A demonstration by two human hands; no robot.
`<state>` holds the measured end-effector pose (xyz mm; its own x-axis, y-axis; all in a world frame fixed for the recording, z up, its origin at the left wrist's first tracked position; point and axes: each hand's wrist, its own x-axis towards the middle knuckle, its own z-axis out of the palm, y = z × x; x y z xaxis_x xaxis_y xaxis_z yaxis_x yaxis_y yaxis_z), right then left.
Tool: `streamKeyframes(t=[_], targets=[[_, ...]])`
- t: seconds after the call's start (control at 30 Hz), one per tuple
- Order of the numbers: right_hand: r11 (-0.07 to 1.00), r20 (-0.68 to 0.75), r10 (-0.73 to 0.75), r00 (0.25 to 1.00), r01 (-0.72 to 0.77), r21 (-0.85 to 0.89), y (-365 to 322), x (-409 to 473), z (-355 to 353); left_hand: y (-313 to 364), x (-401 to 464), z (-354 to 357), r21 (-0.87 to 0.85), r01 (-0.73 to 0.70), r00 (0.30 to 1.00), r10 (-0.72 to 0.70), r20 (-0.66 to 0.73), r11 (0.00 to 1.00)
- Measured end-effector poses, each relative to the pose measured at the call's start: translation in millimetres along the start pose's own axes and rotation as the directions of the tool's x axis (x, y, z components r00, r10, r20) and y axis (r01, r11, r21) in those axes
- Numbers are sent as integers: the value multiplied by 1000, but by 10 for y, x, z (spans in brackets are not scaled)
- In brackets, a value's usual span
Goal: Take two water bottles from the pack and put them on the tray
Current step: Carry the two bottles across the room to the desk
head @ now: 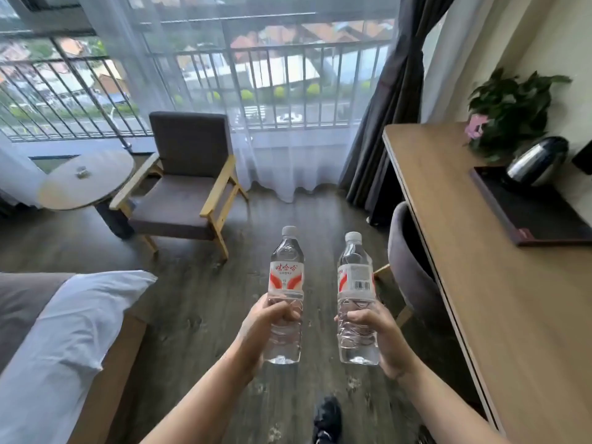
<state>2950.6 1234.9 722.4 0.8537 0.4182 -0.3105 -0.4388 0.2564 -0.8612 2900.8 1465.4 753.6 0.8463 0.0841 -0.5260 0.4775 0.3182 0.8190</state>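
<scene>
clear bottles (pixel 286 296), red-white labels, black tray (pixel 531 216)

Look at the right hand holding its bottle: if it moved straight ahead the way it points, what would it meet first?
The right hand with its bottle points toward the window. Probably the way is free over bare floor until the sheer curtain; the grey chair sits just right of that line, though depth is unclear.

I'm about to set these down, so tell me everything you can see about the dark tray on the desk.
The tray is a flat, dark, near-black rectangle with a low raised rim and a small red mark at its near corner. It lies flat on the wooden desk, toward the wall side, partly cut off by the picture's right edge. A shiny metal kettle stands on its far end; the rest of its surface looks bare. Neither water bottle touches it.
</scene>
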Motion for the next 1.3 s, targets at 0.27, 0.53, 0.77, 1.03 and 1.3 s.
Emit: streamKeyframes(t=[0.27, 0.53, 0.77, 1.03, 1.3], targets=[[998, 40, 30, 999, -32, 46, -936, 1959, -240, 1192, 1617, 211, -51, -33, 998, 30, -47, 998], [999, 21, 13, 1000, -13, 36, -1469, 3821, -424, 2103, 3502, 128, 8, 8, 1000, -8, -6, 1000], [995, -104, 20, 994, -10, 96, -1988, 5017, -566, 2948, 4874, 206, 86, 44, 997, -49, 59, 995], [993, -105, 3, 995, 9, 117, -2582, 5942, -855, 3518, 5855, 487, 106, 69, 993, -78, 85, 992], [999, -74, -18, 997, 15, -37, -3038, 6624, -1320, 3903, 6586, 1026, 116, 49, 995, -59, 86, 992]])
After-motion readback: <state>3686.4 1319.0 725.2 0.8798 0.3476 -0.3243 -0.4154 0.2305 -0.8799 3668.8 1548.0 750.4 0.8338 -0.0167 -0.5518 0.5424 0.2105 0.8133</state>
